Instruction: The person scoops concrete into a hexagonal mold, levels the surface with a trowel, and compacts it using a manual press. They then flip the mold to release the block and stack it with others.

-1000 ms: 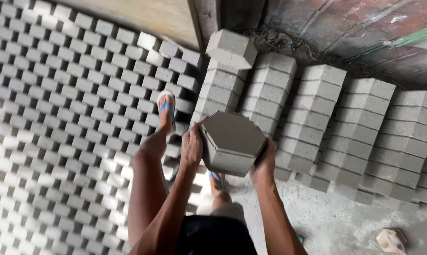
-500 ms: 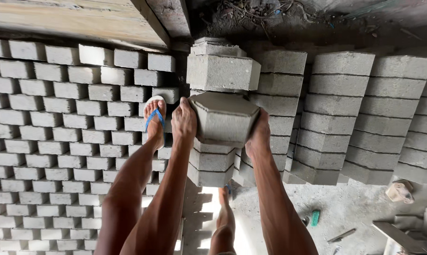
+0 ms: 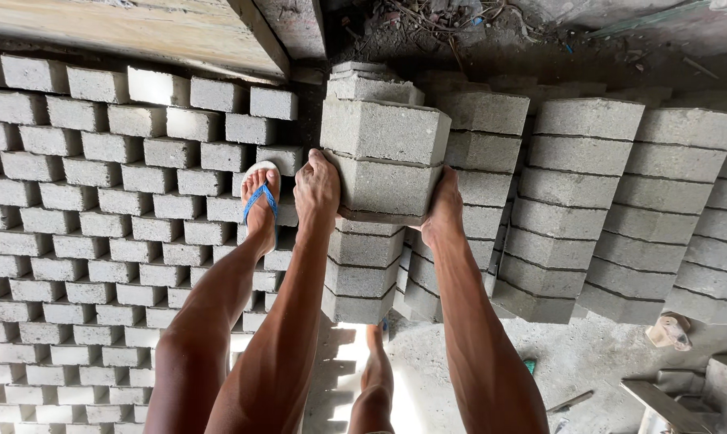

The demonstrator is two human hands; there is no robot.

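We press our left hand (image 3: 317,189) and right hand (image 3: 444,215) flat against opposite sides of the grey concrete block (image 3: 386,183) near the top of the stack (image 3: 363,265); it looks heavy, rigid and rough, best clamped by its side faces.

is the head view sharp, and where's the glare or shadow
Head view: sharp on the grey block gripped between the left hand and right hand; a blown-out sunlit patch on the floor by the lower foot; deep shadow along the debris strip at the top; straight stacks lean outward toward the edges, wide-lens distortion.
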